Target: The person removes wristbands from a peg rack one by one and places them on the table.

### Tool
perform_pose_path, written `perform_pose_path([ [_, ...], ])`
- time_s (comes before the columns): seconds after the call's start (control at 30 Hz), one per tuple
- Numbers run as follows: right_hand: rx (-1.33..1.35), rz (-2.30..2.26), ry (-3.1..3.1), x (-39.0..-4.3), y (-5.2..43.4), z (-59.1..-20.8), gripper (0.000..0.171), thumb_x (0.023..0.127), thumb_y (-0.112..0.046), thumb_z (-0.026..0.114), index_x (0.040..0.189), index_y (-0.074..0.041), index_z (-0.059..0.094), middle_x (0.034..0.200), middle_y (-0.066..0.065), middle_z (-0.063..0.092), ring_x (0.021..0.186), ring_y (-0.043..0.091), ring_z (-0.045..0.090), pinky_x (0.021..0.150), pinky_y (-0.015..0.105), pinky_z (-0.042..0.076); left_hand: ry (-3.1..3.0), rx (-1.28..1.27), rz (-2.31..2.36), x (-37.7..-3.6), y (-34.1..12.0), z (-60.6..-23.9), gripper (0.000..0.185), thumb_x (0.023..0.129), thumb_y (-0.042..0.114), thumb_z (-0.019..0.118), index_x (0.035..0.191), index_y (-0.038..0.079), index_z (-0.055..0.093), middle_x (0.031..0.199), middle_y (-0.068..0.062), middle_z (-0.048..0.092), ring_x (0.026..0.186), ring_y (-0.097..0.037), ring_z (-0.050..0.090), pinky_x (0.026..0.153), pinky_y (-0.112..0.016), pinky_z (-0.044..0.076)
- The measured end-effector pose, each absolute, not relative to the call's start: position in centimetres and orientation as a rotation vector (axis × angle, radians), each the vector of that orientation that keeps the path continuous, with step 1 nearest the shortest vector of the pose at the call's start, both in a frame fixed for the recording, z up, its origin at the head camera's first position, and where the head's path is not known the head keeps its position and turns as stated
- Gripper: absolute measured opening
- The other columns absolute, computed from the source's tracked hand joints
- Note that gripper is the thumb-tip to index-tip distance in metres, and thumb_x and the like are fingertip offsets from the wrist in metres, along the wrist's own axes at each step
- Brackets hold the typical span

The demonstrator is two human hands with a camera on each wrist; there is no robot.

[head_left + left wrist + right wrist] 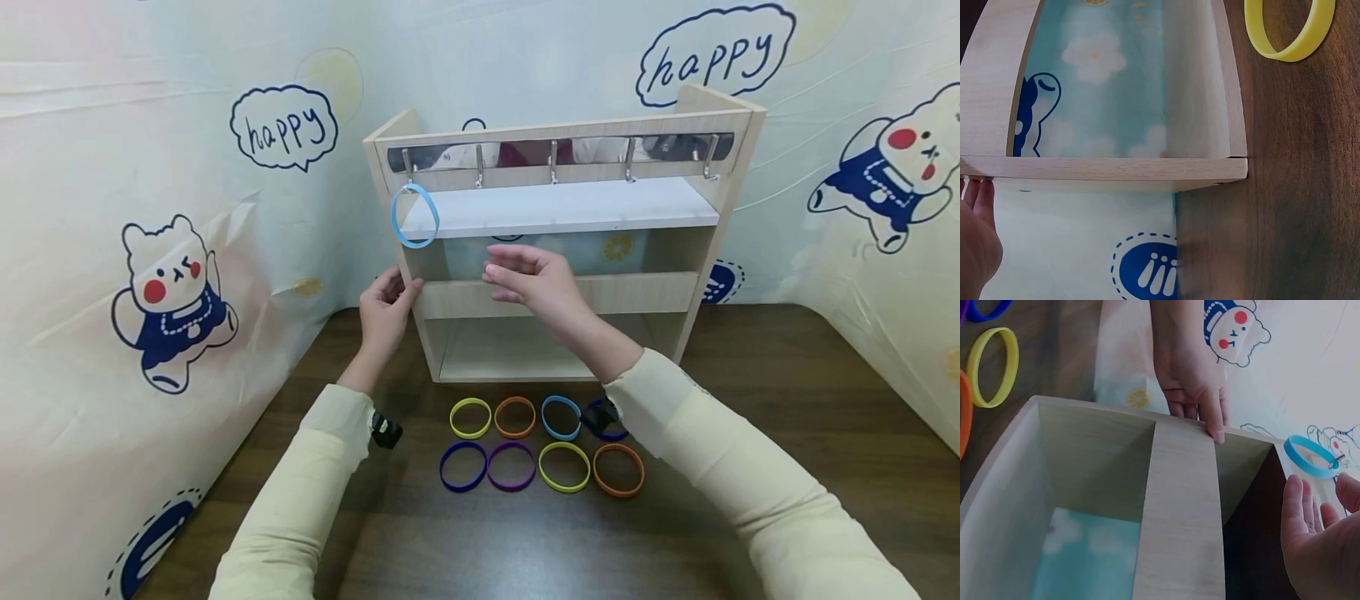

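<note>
Eight thin silicone wristbands (542, 443), in yellow, orange, blue and purple, lie in two rows on the dark wooden table (787, 400), just in front of the pale wooden shelf unit (555, 250). One more, a light blue silicone wristband (415, 215), hangs from the leftmost metal hook (408, 167) of the shelf unit. It looks light, soft and springy, likely easiest to pinch by its rim. The left hand (384, 310) rests straight fingers on the shelf unit's left side panel. The right hand (534, 282) hovers before the shelf unit's middle, fingers relaxed, holding nothing. Behind the shelf unit, the cartoon backdrop (150, 250) reads "happy" in speech bubbles.
</note>
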State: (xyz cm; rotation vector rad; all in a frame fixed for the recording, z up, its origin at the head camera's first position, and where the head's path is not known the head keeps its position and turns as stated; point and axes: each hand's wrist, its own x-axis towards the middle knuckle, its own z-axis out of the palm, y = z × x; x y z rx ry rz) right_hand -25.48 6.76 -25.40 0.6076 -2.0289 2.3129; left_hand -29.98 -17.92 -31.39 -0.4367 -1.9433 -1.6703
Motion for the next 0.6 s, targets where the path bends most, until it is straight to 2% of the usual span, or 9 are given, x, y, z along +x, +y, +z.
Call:
perform_pose_path([
  [0.43, 0.64, 2.327, -1.976, -26.7, 3.9, -23.3, 0.038, 0.092, -0.013, 0.068, 0.127, 0.0, 0.061, 0.117, 0.011, 0.067, 0.101, 0.024, 0.067, 0.08, 0.034, 0.055, -1.951, -0.441, -1.665, -29.8, -17.8, -31.1, 0.036, 0.092, 0.01, 0.068, 0.123, -0.007, 0.061, 0.119, -0.024, 0.064, 0.094, -0.016, 0.064, 0.08, -0.024, 0.052],
  [0.6, 0.609, 2.306, -2.029, -27.1, 2.9, -22.8, 0.039, 0.092, -0.015, 0.069, 0.128, -0.002, 0.061, 0.116, 0.01, 0.067, 0.103, 0.025, 0.066, 0.08, 0.033, 0.055, -1.964, -0.424, -1.644, -29.7, -17.8, -31.2, 0.035, 0.092, 0.01, 0.067, 0.124, -0.005, 0.062, 0.119, -0.02, 0.065, 0.096, -0.022, 0.064, 0.079, -0.024, 0.052],
])
